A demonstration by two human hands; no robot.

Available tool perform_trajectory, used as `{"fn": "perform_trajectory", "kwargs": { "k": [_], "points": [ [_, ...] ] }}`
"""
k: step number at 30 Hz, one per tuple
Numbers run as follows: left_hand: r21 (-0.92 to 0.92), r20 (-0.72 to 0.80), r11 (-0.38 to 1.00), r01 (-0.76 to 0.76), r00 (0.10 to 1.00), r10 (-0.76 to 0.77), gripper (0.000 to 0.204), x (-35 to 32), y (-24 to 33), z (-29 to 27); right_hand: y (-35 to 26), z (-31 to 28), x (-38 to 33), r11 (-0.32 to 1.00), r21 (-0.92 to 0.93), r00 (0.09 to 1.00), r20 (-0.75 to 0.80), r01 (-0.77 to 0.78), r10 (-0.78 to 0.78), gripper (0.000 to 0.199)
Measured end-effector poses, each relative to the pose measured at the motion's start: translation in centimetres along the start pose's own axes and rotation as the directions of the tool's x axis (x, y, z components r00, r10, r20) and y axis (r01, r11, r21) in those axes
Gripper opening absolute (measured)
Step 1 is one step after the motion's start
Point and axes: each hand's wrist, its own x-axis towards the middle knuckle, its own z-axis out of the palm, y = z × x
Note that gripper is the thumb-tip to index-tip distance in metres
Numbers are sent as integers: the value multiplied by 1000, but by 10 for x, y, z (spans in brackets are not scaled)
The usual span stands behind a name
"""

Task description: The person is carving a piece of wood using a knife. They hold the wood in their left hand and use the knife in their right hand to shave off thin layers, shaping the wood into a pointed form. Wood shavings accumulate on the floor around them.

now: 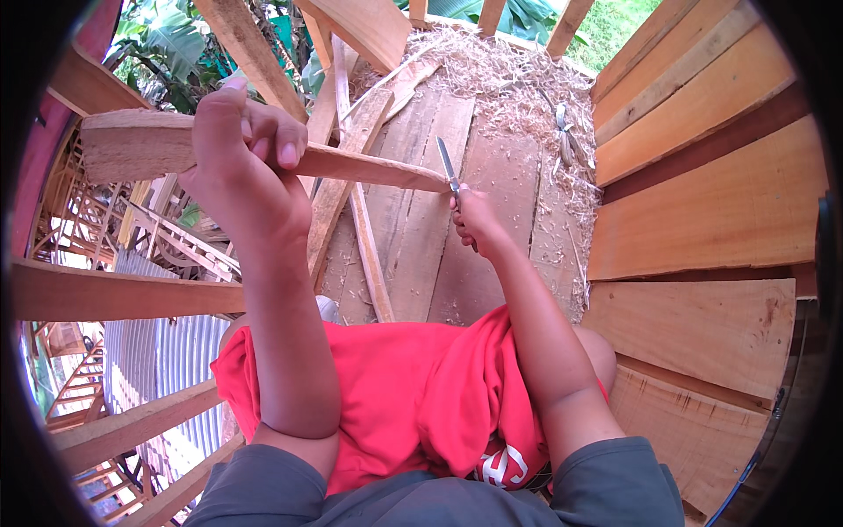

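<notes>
A long, narrow wooden plank point(373, 168) crosses in front of me, raised above the floor. My left hand point(246, 154) is wrapped round it near its wider left end. My right hand point(477, 218) is closed on the handle of a knife point(446, 158), its blade pointing up and away from me. The knife meets or passes just beside the plank's thin right end; I cannot tell whether the edge bites into the wood. A red cloth point(395, 378) lies across my lap, under both forearms.
Curled shavings point(500, 70) cover the far part of the board floor point(483, 263). Loose timber strips point(373, 263) lean and lie left of the middle. A slatted wall point(685, 211) rises on the right. On the left are open rails point(132, 292), with corrugated sheeting point(167, 351) below.
</notes>
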Motion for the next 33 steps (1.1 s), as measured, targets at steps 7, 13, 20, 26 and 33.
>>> {"fn": "perform_trajectory", "kwargs": {
  "k": [7, 13, 20, 26, 33],
  "points": [
    [5, 33, 1000, -13, 999, 13, 34, -2, 0, 1, -8, 15, -15, 996, -87, 999, -43, 10, -14, 49],
    [34, 47, 999, -30, 998, 28, 34, -8, -1, 5, -8, 9, -13, 994, -60, 995, 32, -87, 89, 52],
    [-65, 44, 996, -53, 997, 56, 31, -9, -3, 7, -10, -11, -5, 967, 90, 920, 342, -237, 193, 51],
    [-68, 76, 996, -58, 995, 63, 33, -7, -2, 5, -10, -13, -5, 927, 230, 878, 448, -297, 171, 52],
    [-86, 73, 995, -55, 995, 62, 33, -3, -3, 1, -45, -23, -29, 974, 217, 916, 401, -59, -34, 56]
  ]
}}
